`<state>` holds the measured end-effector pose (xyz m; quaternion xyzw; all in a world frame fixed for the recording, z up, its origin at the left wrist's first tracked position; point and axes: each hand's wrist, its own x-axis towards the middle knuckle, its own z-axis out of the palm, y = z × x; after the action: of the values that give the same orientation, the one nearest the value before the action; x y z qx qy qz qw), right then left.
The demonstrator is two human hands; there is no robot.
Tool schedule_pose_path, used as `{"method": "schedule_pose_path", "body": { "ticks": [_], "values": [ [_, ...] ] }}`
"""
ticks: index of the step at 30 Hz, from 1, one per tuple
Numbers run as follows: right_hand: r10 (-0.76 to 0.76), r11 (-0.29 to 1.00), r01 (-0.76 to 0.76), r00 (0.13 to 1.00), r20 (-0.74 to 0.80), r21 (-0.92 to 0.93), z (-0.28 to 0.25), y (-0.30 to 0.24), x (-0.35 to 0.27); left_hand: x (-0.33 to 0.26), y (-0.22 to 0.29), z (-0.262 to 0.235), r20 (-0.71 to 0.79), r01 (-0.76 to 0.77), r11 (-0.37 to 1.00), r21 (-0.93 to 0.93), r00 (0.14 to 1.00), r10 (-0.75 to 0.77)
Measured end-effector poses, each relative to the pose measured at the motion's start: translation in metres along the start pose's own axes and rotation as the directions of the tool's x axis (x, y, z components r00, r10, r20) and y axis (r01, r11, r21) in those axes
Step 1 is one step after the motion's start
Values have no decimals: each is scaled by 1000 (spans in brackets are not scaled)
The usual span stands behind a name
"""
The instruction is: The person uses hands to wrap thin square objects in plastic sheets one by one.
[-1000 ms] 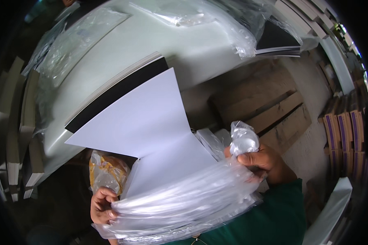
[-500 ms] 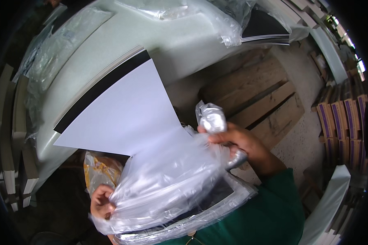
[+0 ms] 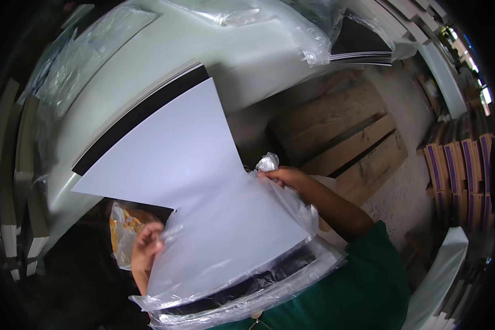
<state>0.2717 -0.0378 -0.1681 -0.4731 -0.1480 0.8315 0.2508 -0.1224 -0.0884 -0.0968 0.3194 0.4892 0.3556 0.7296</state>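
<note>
A stack of large white sheets [image 3: 170,143] fans toward me across the table, with a dark sheet [image 3: 143,118] showing along its far edge. Clear plastic bag film [image 3: 231,242] covers the stack's near end, close to my body. My right hand [image 3: 283,177] is closed on gathered film at the right side; a shiny silvery wad [image 3: 268,162], apparently crumpled clear plastic, sticks out above its fingers. By the left edge of the film is my left hand [image 3: 147,245], slightly blurred, its fingers loosely bent and apart, with nothing visible in them.
The table [image 3: 242,60] has a pale green cover. Loose plastic [image 3: 93,55] lies at its far left, and a bagged dark stack [image 3: 363,41] at the far right. A wooden pallet [image 3: 341,132] is on the floor. Boxes [image 3: 459,165] stand right; a yellow-marked bag [image 3: 121,231] sits left.
My left hand has come off the film's near-left edge and moved up a little. My right hand has shifted left and farther away. The film now lies flatter over the white sheets.
</note>
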Motion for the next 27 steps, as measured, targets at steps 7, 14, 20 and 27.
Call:
{"method": "schedule_pose_path", "body": {
  "ticks": [7, 14, 20, 27],
  "values": [
    [56, 973, -33, 994, 94, -227, -19, 5, 54, 52, -70, -26, -239, 170, 925, -339, 936, -260],
    [-234, 916, 159, 958, -169, -367, -8, 7, 41, 85, -111, -57, -284, -70, 923, -379, 958, -45],
    [-680, 616, 494, 727, -97, -614, -17, 18, 56, 53, -48, -31, -85, -43, 966, 255, 994, 67],
    [-760, 409, 521, 649, 36, -749, 0, 24, 59, 70, -56, -46, -44, -14, 810, 587, 998, 50]
  ]
}}
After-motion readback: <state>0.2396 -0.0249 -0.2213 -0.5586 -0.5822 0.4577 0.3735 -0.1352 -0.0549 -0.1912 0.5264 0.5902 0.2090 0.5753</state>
